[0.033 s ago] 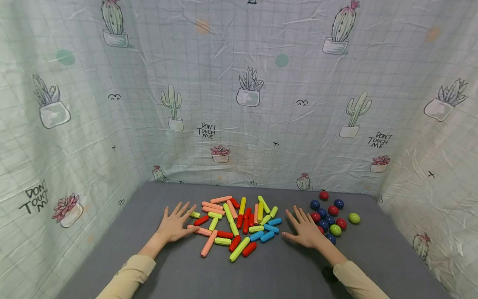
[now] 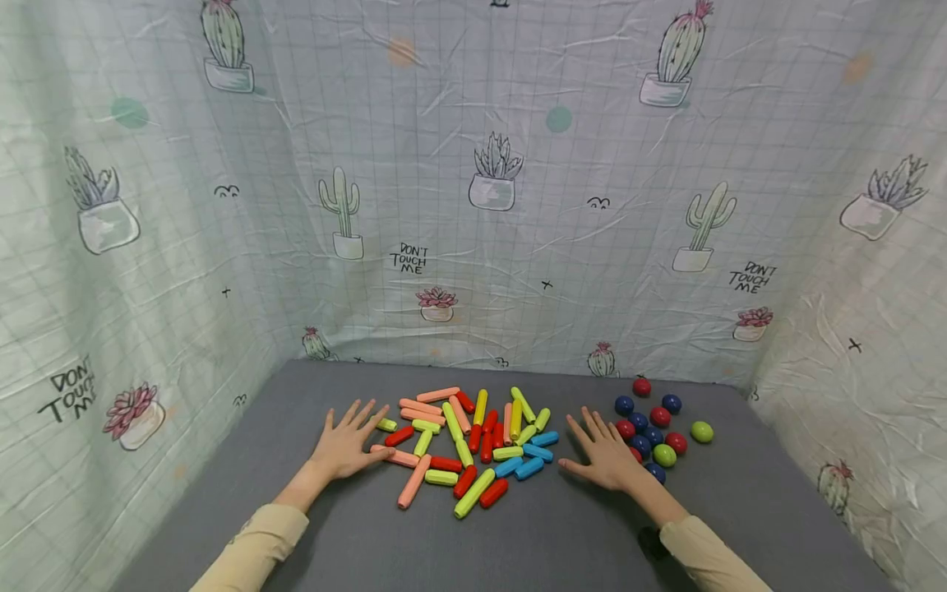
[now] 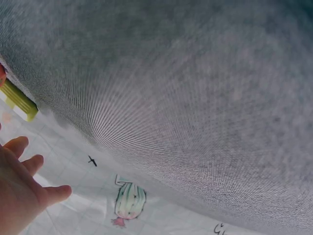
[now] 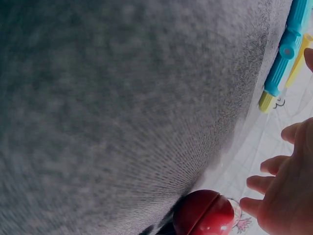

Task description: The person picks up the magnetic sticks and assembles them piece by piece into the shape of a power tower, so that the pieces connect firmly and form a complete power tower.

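Note:
In the head view my left hand (image 2: 348, 448) lies with its fingers spread, left of a scatter of ribbed plastic sticks. Its thumb tip meets the end of a salmon stick (image 2: 400, 458); whether it presses is unclear. A yellow-green stick (image 3: 18, 100) shows near that hand in the left wrist view. My right hand (image 2: 607, 459), fingers also spread, is between the blue sticks (image 2: 529, 469) and a group of balls. It holds nothing. In the right wrist view, a red ball (image 4: 204, 213) is near its fingers (image 4: 261, 183), and a blue stick (image 4: 281, 63) lies beyond the thumb.
Red sticks (image 2: 494, 493), yellow sticks (image 2: 515, 419) and yellow-green sticks (image 2: 474, 493) lie between the hands. Right of them are dark blue balls (image 2: 625, 405), red balls (image 2: 661, 418) and green balls (image 2: 702, 432). A cactus-print curtain (image 2: 473, 247) walls the grey table (image 2: 473, 559).

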`<state>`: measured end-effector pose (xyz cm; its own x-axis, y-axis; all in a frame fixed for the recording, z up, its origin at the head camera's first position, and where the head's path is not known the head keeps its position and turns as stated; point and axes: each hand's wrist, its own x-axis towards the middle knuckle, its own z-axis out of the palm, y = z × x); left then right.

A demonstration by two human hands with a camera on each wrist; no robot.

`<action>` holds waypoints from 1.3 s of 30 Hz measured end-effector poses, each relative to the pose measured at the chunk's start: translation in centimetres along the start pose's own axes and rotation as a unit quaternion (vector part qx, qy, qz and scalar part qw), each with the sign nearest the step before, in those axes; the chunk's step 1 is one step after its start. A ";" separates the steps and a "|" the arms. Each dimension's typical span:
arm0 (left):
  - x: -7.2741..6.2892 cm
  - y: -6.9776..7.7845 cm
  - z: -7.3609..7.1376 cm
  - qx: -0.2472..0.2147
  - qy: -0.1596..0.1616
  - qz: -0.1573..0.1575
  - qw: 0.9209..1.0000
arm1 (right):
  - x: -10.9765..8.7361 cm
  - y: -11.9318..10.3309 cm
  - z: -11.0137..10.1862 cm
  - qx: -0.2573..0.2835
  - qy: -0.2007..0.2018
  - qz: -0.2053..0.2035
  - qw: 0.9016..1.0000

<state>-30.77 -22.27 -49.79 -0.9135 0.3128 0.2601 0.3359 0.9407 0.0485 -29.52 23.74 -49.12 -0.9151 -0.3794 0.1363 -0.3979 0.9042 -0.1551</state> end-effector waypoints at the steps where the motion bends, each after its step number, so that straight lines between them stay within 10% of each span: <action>1: 0.0 0.0 0.0 0.001 0.000 0.000 1.000 | 0.0 0.0 0.0 -0.002 0.000 0.000 1.000; 14: -0.5 0.4 -0.3 -0.013 0.032 0.012 0.999 | 0.2 0.0 -0.4 -0.008 0.002 -0.009 1.000; 39: 0.6 4.1 -1.1 -0.019 -0.052 0.045 0.997 | -1.5 1.3 -0.8 -0.032 0.033 -0.034 0.998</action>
<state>-29.68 -18.38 -48.38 -0.8979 0.4090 0.1628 0.4235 0.9035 0.0662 -28.65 25.62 -48.73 -0.8792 -0.4280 0.2094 -0.4516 0.8886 -0.0798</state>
